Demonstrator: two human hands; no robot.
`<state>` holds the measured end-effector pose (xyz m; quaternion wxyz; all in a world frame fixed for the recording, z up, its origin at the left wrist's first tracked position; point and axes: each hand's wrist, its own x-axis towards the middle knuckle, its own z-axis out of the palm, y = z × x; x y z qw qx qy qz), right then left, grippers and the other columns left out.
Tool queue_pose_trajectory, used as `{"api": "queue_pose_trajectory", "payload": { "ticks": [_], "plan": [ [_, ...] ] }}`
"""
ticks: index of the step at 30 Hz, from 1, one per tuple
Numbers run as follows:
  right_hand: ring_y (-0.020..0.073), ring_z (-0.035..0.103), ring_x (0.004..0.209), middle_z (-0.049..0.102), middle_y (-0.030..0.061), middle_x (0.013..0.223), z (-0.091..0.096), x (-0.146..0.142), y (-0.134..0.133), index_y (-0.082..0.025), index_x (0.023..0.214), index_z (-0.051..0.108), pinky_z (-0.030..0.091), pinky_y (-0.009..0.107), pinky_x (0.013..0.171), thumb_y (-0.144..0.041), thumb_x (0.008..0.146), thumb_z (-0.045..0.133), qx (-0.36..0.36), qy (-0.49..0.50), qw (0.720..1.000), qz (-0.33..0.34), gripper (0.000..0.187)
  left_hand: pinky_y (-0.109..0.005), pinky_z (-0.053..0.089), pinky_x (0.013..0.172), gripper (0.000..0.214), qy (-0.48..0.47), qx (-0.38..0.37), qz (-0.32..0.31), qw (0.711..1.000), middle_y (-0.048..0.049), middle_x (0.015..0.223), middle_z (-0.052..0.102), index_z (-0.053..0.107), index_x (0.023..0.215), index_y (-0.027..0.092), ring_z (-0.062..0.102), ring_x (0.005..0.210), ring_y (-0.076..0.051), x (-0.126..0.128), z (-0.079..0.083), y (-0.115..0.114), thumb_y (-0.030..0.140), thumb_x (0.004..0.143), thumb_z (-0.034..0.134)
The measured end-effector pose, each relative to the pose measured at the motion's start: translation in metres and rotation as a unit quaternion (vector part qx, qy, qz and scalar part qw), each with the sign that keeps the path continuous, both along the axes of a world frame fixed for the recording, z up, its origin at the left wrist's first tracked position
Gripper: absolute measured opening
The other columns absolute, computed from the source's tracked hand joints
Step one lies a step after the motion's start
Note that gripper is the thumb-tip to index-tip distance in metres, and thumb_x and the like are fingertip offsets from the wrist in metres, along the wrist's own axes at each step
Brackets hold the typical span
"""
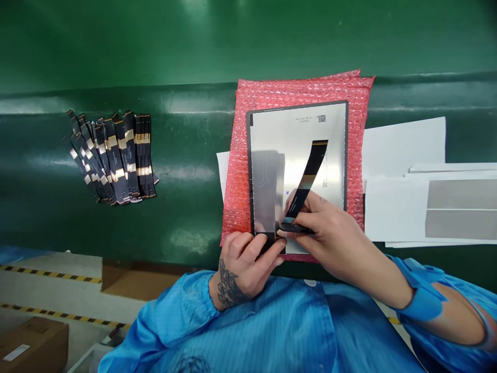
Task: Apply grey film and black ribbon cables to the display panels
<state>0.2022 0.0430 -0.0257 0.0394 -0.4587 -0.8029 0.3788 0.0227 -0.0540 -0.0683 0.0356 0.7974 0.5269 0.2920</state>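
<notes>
A display panel (267,197) lies back side up, silvery with a thin dark frame. My left hand (248,264) is at its lower left edge, fingers curled and pressing on the dark strip there. My right hand (330,228) is closed around a slim black tweezers-like tool (297,228), whose tip points left, close to my left fingertips. A black flex cable (313,160) with gold contacts slants up from my right fingers across the panel's back. Its lower end is near the panel's bottom edge; whether it is joined there I cannot tell.
Pink bubble-wrap sheets (303,89) lie under the panel on the green table (186,129). To the left is a fanned pile of flex cables (120,155). White sheets (404,140), some with grey areas, lie right. Cardboard boxes (34,342) stand on the floor below.
</notes>
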Motion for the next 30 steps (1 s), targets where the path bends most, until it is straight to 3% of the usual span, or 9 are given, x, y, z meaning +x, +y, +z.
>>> {"api": "queue_pose_trajectory", "payload": {
  "ticks": [5, 7, 9, 12, 14, 17, 21, 25, 30],
  "plan": [
    [0.0223, 0.065, 0.084, 0.062, 0.0076, 0.099, 0.0, -0.005, -0.003, -0.02, 0.08, 0.066, 0.054, 0.031, 0.063, -0.014, 0.089, 0.061, 0.031, -0.021, 0.999, 0.008, 0.012, -0.038, 0.049, 0.079, 0.023, -0.021, -0.028, 0.006, 0.999, -0.0094, 0.092, 0.066, 0.076, 0.108, 0.02, 0.055, 0.087, -0.023, 0.005, 0.006, 0.001, 0.028, 0.091, 0.063],
    [0.0232, 0.065, 0.081, 0.062, 0.0091, 0.101, -0.001, -0.003, -0.004, -0.019, 0.086, 0.063, 0.05, 0.031, 0.055, -0.026, 0.091, 0.062, 0.086, -0.04, 0.995, -0.029, 0.008, -0.037, 0.051, 0.08, 0.024, -0.04, -0.034, 0.01, 0.999, -0.0099, 0.092, 0.066, 0.076, 0.109, 0.02, 0.056, 0.089, -0.023, 0.003, 0.007, 0.0, 0.026, 0.093, 0.06],
    [0.0252, 0.065, 0.082, 0.061, 0.0135, 0.108, -0.001, 0.007, -0.004, -0.017, 0.095, 0.061, 0.047, 0.032, 0.053, -0.04, 0.095, 0.058, 0.146, -0.07, 0.982, -0.097, 0.023, -0.035, 0.053, 0.081, 0.025, -0.058, -0.044, 0.021, 0.997, -0.0098, 0.095, 0.065, 0.074, 0.111, 0.018, 0.058, 0.091, -0.022, -0.004, 0.007, -0.002, 0.024, 0.094, 0.056],
    [0.0282, 0.065, 0.082, 0.063, 0.0183, 0.109, 0.002, 0.034, -0.004, -0.017, 0.099, 0.061, 0.042, 0.035, 0.053, -0.055, 0.101, 0.042, 0.206, -0.131, 0.949, -0.2, 0.042, -0.033, 0.052, 0.083, 0.025, -0.077, -0.055, 0.096, 0.991, -0.0084, 0.1, 0.066, 0.073, 0.114, 0.019, 0.061, 0.094, -0.02, -0.024, 0.008, -0.004, 0.021, 0.093, 0.06],
    [0.0288, 0.066, 0.078, 0.067, 0.0163, 0.095, 0.005, 0.053, -0.009, -0.019, 0.097, 0.063, 0.04, 0.036, 0.054, -0.061, 0.101, 0.035, 0.187, -0.156, 0.942, -0.231, 0.051, -0.031, 0.053, 0.078, 0.028, -0.125, -0.101, 0.18, 0.97, -0.0066, 0.101, 0.068, 0.07, 0.117, 0.021, 0.062, 0.089, -0.018, -0.038, 0.011, -0.003, 0.025, 0.09, 0.066],
    [0.0267, 0.067, 0.073, 0.069, 0.0125, 0.084, 0.005, 0.067, -0.025, -0.02, 0.096, 0.066, 0.042, 0.035, 0.055, -0.066, 0.1, 0.036, 0.119, -0.118, 0.959, -0.229, 0.055, -0.027, 0.052, 0.065, 0.04, -0.267, -0.271, 0.253, 0.889, -0.0025, 0.088, 0.07, 0.066, 0.118, 0.019, 0.061, 0.07, -0.014, -0.049, 0.019, 0.002, 0.035, 0.082, 0.074],
    [0.0267, 0.07, 0.073, 0.073, 0.0111, 0.09, -0.005, 0.063, -0.045, -0.02, 0.102, 0.067, 0.048, 0.034, 0.055, -0.069, 0.097, 0.038, 0.131, -0.065, 0.958, -0.247, 0.058, -0.026, 0.052, 0.062, 0.038, -0.435, -0.433, 0.25, 0.749, -0.002, 0.075, 0.071, 0.066, 0.096, 0.017, 0.064, 0.066, -0.016, -0.043, 0.029, 0.008, 0.042, 0.072, 0.081],
    [0.028, 0.069, 0.064, 0.073, 0.0079, 0.077, -0.008, 0.057, -0.04, -0.023, 0.088, 0.063, 0.047, 0.035, 0.05, -0.07, 0.093, 0.04, 0.06, -0.051, 0.968, -0.237, 0.052, -0.028, 0.053, 0.068, 0.031, -0.495, -0.459, 0.24, 0.698, -0.0027, 0.073, 0.07, 0.067, 0.074, 0.016, 0.066, 0.072, -0.018, -0.03, 0.035, 0.01, 0.044, 0.071, 0.082],
    [0.0214, 0.062, 0.053, 0.065, 0.0014, 0.06, 0.008, 0.055, -0.025, -0.026, 0.073, 0.057, 0.048, 0.031, 0.049, -0.065, 0.09, 0.047, -0.091, 0.079, 0.968, -0.222, 0.044, -0.033, 0.058, 0.072, 0.039, -0.63, -0.442, 0.248, 0.589, -0.0054, 0.09, 0.076, 0.071, 0.099, 0.017, 0.071, 0.08, -0.022, -0.02, 0.041, 0.009, 0.043, 0.072, 0.081]
  ]
}}
